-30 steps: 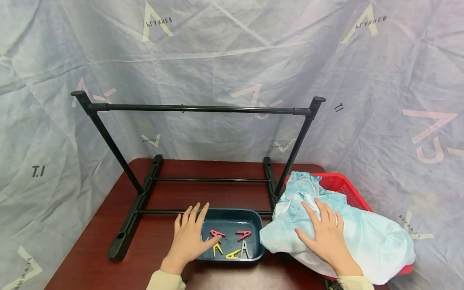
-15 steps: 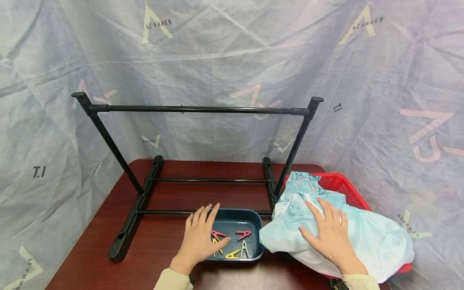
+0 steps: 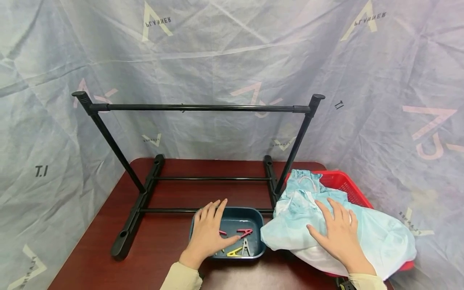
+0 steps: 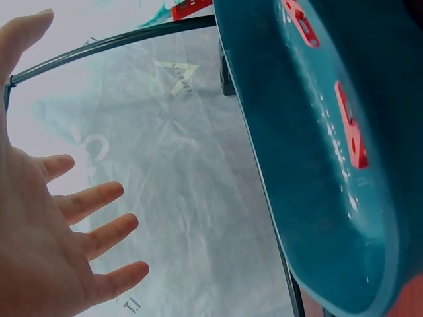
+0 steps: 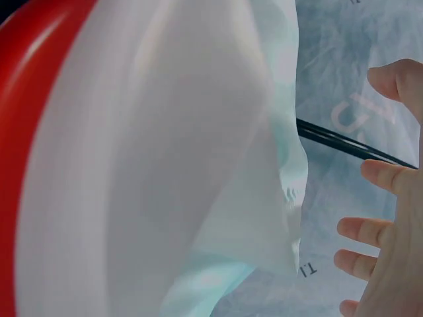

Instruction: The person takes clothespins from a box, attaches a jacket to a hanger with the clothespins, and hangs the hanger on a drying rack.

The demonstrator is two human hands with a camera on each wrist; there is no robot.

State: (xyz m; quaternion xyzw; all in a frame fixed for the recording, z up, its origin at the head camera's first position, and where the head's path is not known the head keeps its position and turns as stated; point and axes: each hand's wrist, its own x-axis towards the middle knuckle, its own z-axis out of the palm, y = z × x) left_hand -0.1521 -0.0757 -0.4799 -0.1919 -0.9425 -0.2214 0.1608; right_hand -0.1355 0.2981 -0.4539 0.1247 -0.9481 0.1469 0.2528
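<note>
My left hand [image 3: 209,233], fingers spread, hovers over the left side of a dark blue tray [image 3: 232,217] and holds nothing. Inside the tray lie several small clips: a pink one [image 3: 244,232], a yellow one [image 3: 235,252] and a grey one [image 3: 245,246] show, others being partly hidden by the hand. My right hand [image 3: 340,235], also spread and holding nothing, is above a light blue and white garment [image 3: 290,233] heaped over a red basket [image 3: 335,179]. A pale hanger hook [image 3: 308,181] shows at the garment's top.
A black rack [image 3: 201,107] with a high crossbar stands on the dark red table [image 3: 214,169], its foot bars reaching behind the tray. Close to the tray's right side lies the garment's edge. A printed grey cloth [image 3: 210,72] hangs behind and around the table.
My left hand has moved right, farther over the tray, covering more of the clips. The right hand has drifted slightly right above the garment. Tray, garment and rack stay in place.
</note>
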